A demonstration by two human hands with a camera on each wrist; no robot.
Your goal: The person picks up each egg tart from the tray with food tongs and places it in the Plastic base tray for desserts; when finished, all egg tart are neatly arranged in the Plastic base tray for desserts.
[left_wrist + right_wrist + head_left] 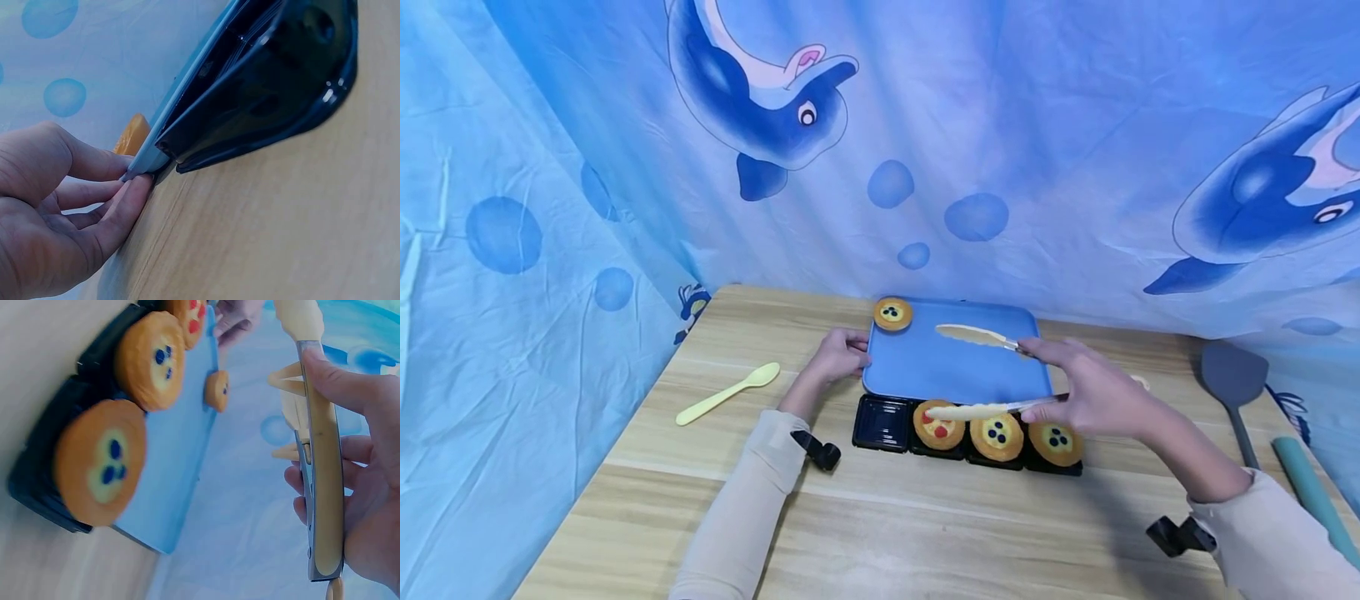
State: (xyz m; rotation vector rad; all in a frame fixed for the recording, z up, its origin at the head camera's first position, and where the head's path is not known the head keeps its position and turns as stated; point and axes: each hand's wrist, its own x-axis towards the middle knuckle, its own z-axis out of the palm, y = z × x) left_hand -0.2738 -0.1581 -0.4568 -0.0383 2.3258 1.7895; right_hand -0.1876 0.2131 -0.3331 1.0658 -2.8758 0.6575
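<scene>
My left hand point(837, 356) pinches the left edge of a blue tray point(925, 362), thumb above and fingers below in the left wrist view. In my right hand point(1101, 387) is a pair of tongs point(326, 469) with cream tips, its arms spread wide. One tip hangs over the blue tray, the other overlaps a tart with red pieces point(942, 433). A tart with dark berries point(892, 314) lies at the tray's far left corner. Along the near edge, black containers point(882, 423) hold the red-topped tart and two berry tarts point(997, 437); the leftmost one has a bare bottom.
To the left lies a pale yellow spoon point(728, 394) on the wooden table point(880, 533). At the right are a dark grey spatula point(1234, 375) and a teal rod-like thing point(1311, 492). A blue dolphin-printed curtain point(1037, 150) hangs behind the table.
</scene>
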